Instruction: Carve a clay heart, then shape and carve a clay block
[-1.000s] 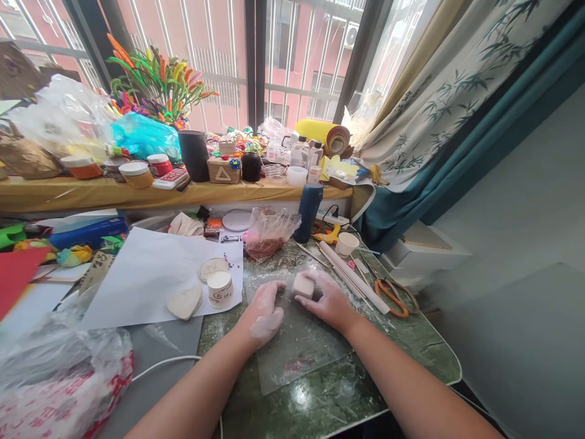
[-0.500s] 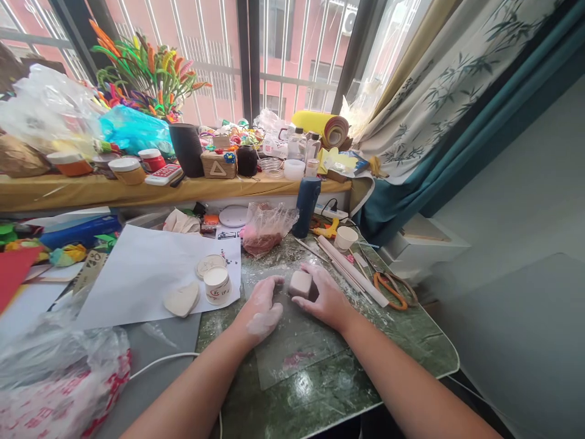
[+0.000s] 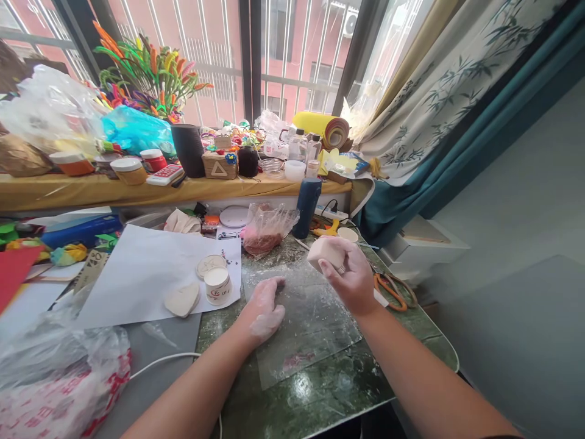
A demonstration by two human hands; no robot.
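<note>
A pale block of clay with rounded corners is gripped in my right hand, raised above the table and tilted. White powder coats the fingers of both hands. My left hand rests on its edge at the left side of a clear plastic sheet, fingers apart and holding nothing. Left of it, on white paper, lie a flat heart-shaped clay piece, a small white tub and a round lid.
Behind the sheet sit a plastic bag of reddish-brown material and a dark blue bottle. Orange-handled scissors lie right of my right hand. A crinkled plastic bag fills the lower left. The windowsill holds jars and craft supplies.
My right hand has lifted the clay block off the plastic sheet, up and to the right, and tilted it. My left hand has stayed almost still.
</note>
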